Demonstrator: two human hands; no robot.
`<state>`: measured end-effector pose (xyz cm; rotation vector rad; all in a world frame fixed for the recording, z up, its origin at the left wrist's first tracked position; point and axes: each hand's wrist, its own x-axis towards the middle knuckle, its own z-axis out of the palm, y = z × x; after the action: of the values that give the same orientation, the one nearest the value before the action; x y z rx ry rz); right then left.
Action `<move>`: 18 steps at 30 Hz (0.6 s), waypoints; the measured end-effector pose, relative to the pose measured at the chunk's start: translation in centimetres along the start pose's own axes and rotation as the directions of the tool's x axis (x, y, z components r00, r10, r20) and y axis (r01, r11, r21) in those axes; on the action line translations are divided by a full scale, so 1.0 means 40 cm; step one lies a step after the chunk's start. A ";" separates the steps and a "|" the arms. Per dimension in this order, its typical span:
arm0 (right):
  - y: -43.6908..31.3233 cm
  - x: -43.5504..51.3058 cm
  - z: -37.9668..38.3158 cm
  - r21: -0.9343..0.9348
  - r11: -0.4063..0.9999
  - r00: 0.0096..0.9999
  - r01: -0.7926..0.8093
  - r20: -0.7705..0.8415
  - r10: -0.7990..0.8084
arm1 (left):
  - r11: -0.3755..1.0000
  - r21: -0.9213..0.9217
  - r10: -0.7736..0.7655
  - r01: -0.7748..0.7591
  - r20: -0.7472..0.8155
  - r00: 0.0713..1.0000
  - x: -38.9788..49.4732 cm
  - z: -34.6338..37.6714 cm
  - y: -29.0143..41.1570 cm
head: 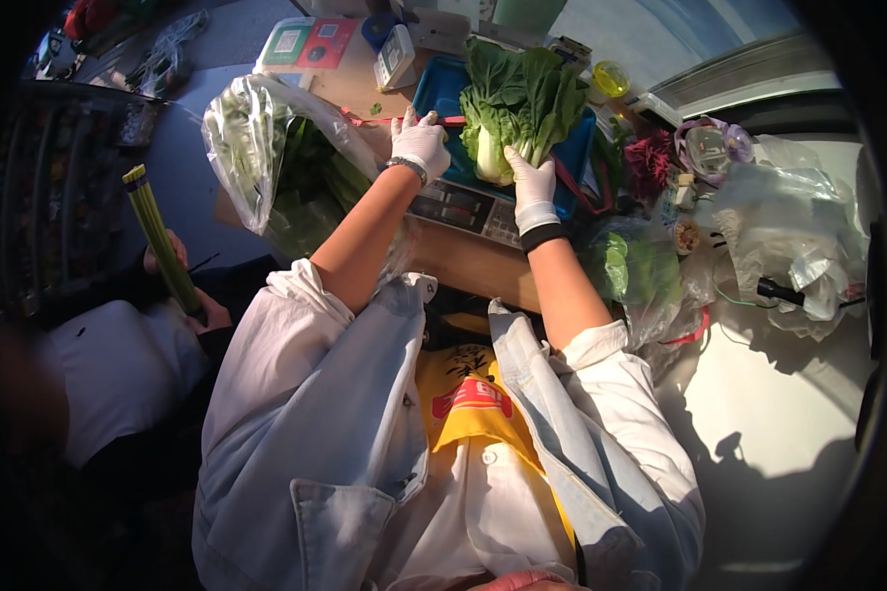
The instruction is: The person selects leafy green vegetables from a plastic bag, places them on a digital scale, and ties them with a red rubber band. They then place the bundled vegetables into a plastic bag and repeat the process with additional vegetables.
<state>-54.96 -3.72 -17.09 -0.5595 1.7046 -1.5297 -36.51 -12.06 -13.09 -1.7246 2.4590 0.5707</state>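
My right hand [535, 190], in a white glove, grips the pale stalks of a bunch of leafy greens [521, 103]. The bunch lies over a blue plastic tray [430, 83], its leaves pointing away from me. The tray sits on a digital scale [454, 209], whose display and keypad show at the near side. My left hand [420, 146], also gloved, is at the tray's left edge. A red strip [369, 120] runs behind its fingers; whether they hold it cannot be told. Left of this hand stands a clear plastic bag [247, 148] with dark leafy greens inside.
A person at my left holds a bundle of green stalks [159, 236]. Cards with printed codes [307, 44] and a small white stand [395, 60] are at the back. Bagged greens [636, 258], a dark red bundle [649, 159] and crumpled plastic bags [783, 221] crowd the right.
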 end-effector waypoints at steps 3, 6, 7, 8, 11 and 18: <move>-0.013 0.001 -0.018 -0.248 0.969 0.999 -0.005 -0.050 -0.008 | 1.000 0.010 -0.026 0.026 0.002 1.000 -0.025 0.010 0.012; -0.031 -0.010 -0.034 -0.445 0.896 0.996 -0.003 -0.083 -0.038 | 0.995 -0.092 -0.049 0.034 -0.158 0.986 -0.066 0.020 0.017; -0.041 -0.013 -0.039 -0.460 0.887 0.995 0.037 -0.068 -0.077 | 0.990 -0.140 -0.060 0.030 -0.213 0.975 -0.079 0.022 0.015; -0.051 -0.016 -0.043 -0.487 0.871 0.993 0.063 -0.059 -0.105 | 0.978 -0.209 -0.084 0.026 -0.277 0.957 -0.093 0.025 0.011; -0.085 -0.026 -0.043 -0.542 0.827 0.969 0.151 -0.085 -0.232 | 0.938 -0.346 -0.128 0.007 -0.326 0.937 -0.142 0.023 -0.010; -0.103 -0.072 0.044 -0.685 0.680 0.929 0.263 -0.009 -0.369 | 0.863 -0.504 -0.163 -0.034 -0.342 0.925 -0.277 -0.020 -0.043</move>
<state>-52.52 -3.43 -12.37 -1.1995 2.3912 -1.1377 -30.81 -2.97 -9.70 -2.2921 2.6451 1.0445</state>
